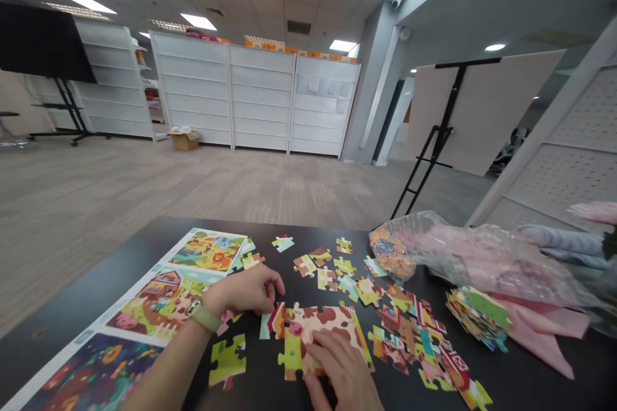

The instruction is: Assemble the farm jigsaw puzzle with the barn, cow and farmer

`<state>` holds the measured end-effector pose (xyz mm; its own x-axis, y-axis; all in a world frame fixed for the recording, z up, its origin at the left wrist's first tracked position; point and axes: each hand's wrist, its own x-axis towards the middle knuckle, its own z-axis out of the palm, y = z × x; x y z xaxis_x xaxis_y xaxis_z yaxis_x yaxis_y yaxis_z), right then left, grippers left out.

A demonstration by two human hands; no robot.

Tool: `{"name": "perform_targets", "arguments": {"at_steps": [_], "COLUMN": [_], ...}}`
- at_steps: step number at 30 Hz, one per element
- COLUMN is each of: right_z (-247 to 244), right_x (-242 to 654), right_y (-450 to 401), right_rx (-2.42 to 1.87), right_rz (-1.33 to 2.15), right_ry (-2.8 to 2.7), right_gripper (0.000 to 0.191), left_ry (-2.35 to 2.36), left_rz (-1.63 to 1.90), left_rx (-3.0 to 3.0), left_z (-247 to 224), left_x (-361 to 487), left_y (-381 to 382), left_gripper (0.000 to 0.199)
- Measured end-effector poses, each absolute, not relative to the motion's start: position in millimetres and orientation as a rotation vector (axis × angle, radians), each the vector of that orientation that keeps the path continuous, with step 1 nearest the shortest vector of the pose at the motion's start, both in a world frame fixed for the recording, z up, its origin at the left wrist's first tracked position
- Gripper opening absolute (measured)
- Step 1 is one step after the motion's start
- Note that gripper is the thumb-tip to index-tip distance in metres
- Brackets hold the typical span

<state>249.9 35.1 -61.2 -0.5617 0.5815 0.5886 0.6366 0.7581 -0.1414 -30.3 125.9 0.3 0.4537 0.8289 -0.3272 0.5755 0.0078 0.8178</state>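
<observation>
My right hand [340, 369] lies with outstretched fingers on a joined section of jigsaw puzzle [337, 320] showing a brown-spotted cow. My left hand [251, 288], with a pale green watch band [205, 316] at its wrist, is curled just above the section's left side. Its fingertips point down near a red and white barn puzzle piece [274, 321]; whether they hold anything is hidden. A green puzzle piece [227, 359] lies below the left hand. Right of the cow section is a cluster of colourful puzzle pieces [409, 337], some joined or overlapping.
A printed picture sheet [164, 276] with three scenes lies under my left forearm. Loose pieces [325, 260] are scattered toward the table's far edge. On the right are a stack of pieces [477, 316], a clear plastic bag [472, 253] and pink wrapping [540, 334].
</observation>
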Motion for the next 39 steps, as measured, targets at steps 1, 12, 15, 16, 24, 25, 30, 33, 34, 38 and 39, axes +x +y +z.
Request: {"name": "perform_targets", "arguments": {"at_steps": [1,12,15,16,24,25,30,33,34,38,39], "right_z": [-61.2,-56.7,-56.7,-56.9,-60.3,-60.4,-55.4,-49.8,-48.7,-54.1,-57.8], "right_x": [249.9,248.0,248.1,248.2,249.6,249.5,248.0,245.8,244.6,236.7,234.6], "right_y": [35.1,31.9,31.8,32.0,32.8,32.6,31.3,30.3,29.6,26.8,26.8], "right_rx": [-0.912,-0.945,-0.939,-0.937,-0.931,-0.931,-0.936,-0.929,-0.924,-0.948,-0.966], "right_rz": [-0.116,-0.09,-0.093,-0.094,-0.087,-0.08,-0.068,-0.066,-0.066,-0.064,-0.063], "right_ry": [-2.332,-2.314,-2.301,-2.3,-2.322,-2.314,-2.276,-2.246,-2.239,-2.144,-2.122], "right_gripper": [0.038,0.039,0.039,0.038,0.038,0.037,0.036,0.033,0.032,0.025,0.023], "left_ry": [1.246,1.361,1.388,1.398,1.458,1.46,1.482,1.494,1.495,1.472,1.463], "left_rz": [0.305,0.244,0.224,0.221,0.19,0.184,0.164,0.162,0.163,0.177,0.181], "left_rx": [1.714,1.951,1.983,1.992,2.005,2.002,1.971,1.958,1.958,1.966,1.965], "left_z": [0.8,11.2,13.8,14.9,18.8,18.2,14.8,13.1,12.6,9.2,7.9], "left_x": [-30.2,-17.2,-15.4,-14.8,-10.7,-11.0,-13.4,-13.1,-12.5,-10.5,-11.1], "left_y": [125.7,113.6,111.3,110.4,106.5,106.9,108.9,109.4,109.4,109.1,109.2], "left_gripper": [0.04,0.034,0.03,0.027,0.03,0.027,0.023,0.023,0.023,0.022,0.021]}}
